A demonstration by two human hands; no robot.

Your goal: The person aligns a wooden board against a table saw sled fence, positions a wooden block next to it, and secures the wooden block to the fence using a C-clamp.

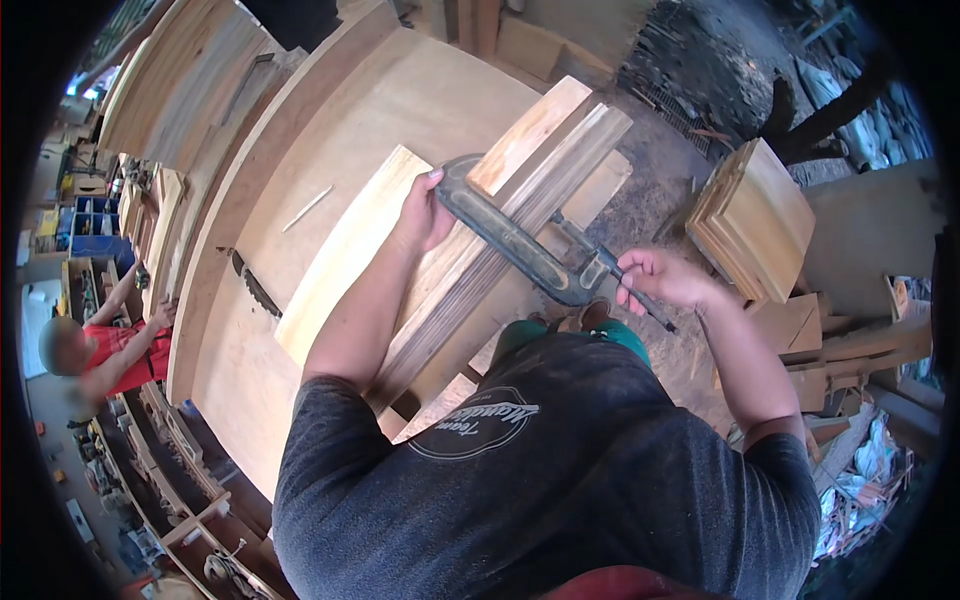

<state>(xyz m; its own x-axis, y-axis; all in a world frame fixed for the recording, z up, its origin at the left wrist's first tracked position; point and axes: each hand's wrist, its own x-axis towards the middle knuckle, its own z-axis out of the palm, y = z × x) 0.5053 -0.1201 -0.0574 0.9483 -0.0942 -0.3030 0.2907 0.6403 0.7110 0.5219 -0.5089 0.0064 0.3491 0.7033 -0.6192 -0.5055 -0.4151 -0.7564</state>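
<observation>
A dark metal C-clamp [515, 240] lies across a wooden board [530, 130] and a layered plywood edge [575, 150] at the bench's side. My left hand [428, 215] is closed at the clamp's far end, its thumb on top of the frame; its other fingers are partly hidden. My right hand [660, 280] has its fingers curled around the clamp's screw end, where a thin dark bar [655, 312] sticks out. A pale board [345, 260] lies on the bench under my left forearm.
The worktable [400, 100] carries a white pencil-like stick [307, 208] and a dark curved saw blade [255, 285]. A stack of square wooden panels [760, 215] stands at right. At far left, a person in red [125, 345] works beside stacked boards [185, 80].
</observation>
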